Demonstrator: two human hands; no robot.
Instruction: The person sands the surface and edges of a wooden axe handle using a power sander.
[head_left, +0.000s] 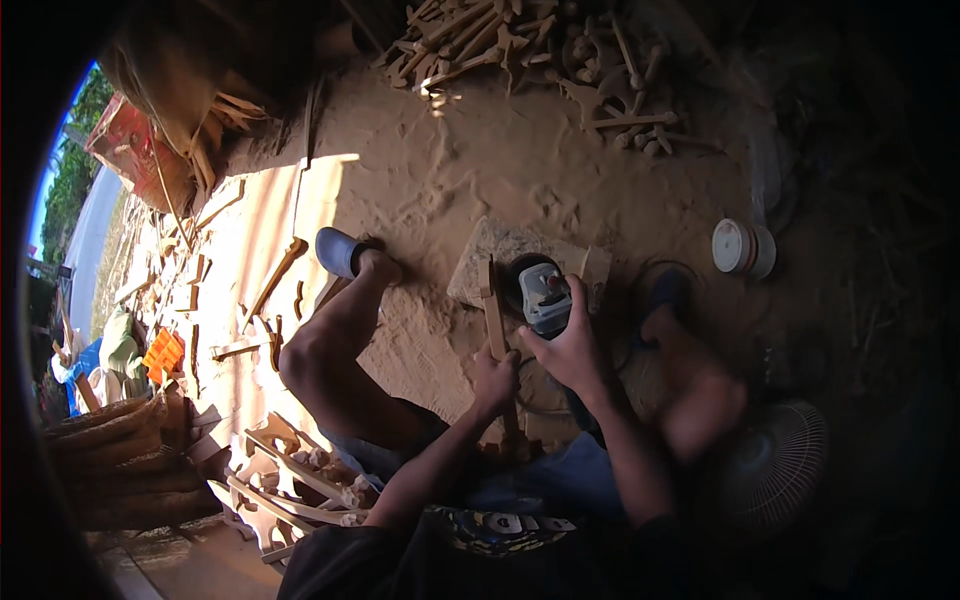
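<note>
I sit low with my knees apart over a sandy floor (450, 175), my 2 hands at work between my legs. My left hand (496, 380) is wrapped around the lower part of a long wooden strip (495, 318), which points away from me, its far end over a pale block (478, 262). My right hand (575, 350) is curled around the body of a power sander (545, 300), thumb on the near side and forefinger stretched along the right. The sander's dark round disc (514, 283) is just beside the strip, on its right.

To my right, a white bucket (735, 246) turns its round end to me; in this shade I can't make out what it holds, if anything. A round fan (775, 470) is near my right knee. At my left, by a mound of brown sacking (110, 450), are a green bag (122, 345) and an orange openwork plastic piece (163, 354). Farther off is a red bag (140, 150). Cut wooden parts lie in 2 heaps ahead (475, 40) and 1 heap by my left hip (290, 470).
</note>
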